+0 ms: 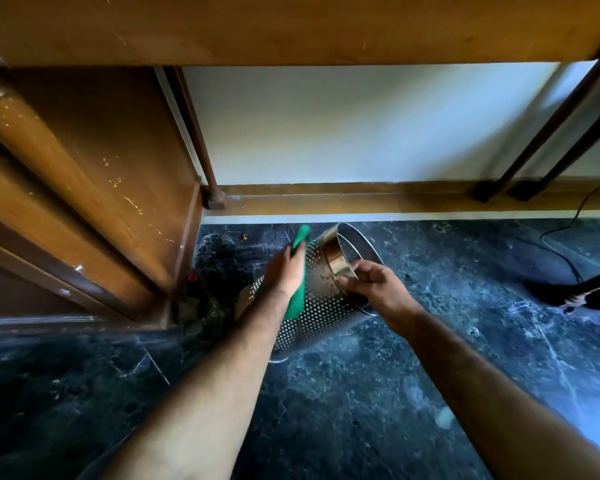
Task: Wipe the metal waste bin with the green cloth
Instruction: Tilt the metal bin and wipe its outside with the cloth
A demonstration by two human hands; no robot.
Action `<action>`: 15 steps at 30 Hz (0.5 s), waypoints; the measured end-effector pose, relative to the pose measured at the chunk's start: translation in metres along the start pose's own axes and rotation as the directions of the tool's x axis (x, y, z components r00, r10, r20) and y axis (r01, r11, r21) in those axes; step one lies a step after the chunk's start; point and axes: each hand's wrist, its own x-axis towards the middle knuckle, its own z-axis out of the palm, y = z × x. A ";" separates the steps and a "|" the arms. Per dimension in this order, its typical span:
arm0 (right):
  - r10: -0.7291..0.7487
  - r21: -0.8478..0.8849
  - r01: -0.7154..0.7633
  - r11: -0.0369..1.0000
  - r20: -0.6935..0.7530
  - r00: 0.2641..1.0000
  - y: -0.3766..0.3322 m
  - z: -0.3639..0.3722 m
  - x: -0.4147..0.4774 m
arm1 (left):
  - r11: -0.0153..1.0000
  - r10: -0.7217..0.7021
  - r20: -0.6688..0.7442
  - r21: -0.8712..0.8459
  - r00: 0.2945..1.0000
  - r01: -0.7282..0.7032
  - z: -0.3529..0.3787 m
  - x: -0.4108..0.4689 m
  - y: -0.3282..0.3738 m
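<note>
A perforated metal waste bin (321,306) is tipped on its side over the dark marble floor, its open rim turned toward the wall and to the right. My right hand (371,284) grips the shiny rim band at the near side of the mouth. My left hand (286,271) lies on the bin's outer wall and presses a folded green cloth (298,296) against the holes. One end of the cloth sticks out past my fingers toward the wall. The bin's base is partly hidden behind my left forearm.
A wooden cabinet or door (94,188) stands close on the left. A white wall with a wooden skirting (361,199) runs behind the bin. Dark furniture legs (534,140) and a black cable (565,258) are at the right, with a dark object (575,296) on the floor.
</note>
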 end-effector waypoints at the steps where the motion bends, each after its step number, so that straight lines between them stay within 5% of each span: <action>1: -0.009 -0.028 0.010 1.000 0.042 0.999 0.001 0.000 -0.001 | 0.995 0.064 -0.018 -0.078 0.998 -0.065 0.002 -0.003 0.017; 4: -0.016 -0.074 0.022 0.997 0.073 0.997 -0.001 0.004 0.001 | 0.947 0.290 -0.075 -0.119 0.954 -0.297 0.011 -0.021 0.047; 8: 0.042 0.162 -0.017 0.987 -0.149 0.988 -0.008 0.014 0.010 | 0.884 0.467 -0.134 0.067 0.874 -0.462 0.021 -0.050 0.010; 12: 0.149 0.242 -0.102 0.965 -0.182 0.972 -0.005 0.009 0.008 | 0.962 0.259 -0.234 0.149 0.937 -0.229 0.001 -0.045 -0.053; 15: 0.113 0.122 -0.098 0.988 -0.119 0.987 -0.001 0.008 0.002 | 0.983 -0.015 -0.133 0.182 0.991 0.039 -0.020 -0.015 -0.067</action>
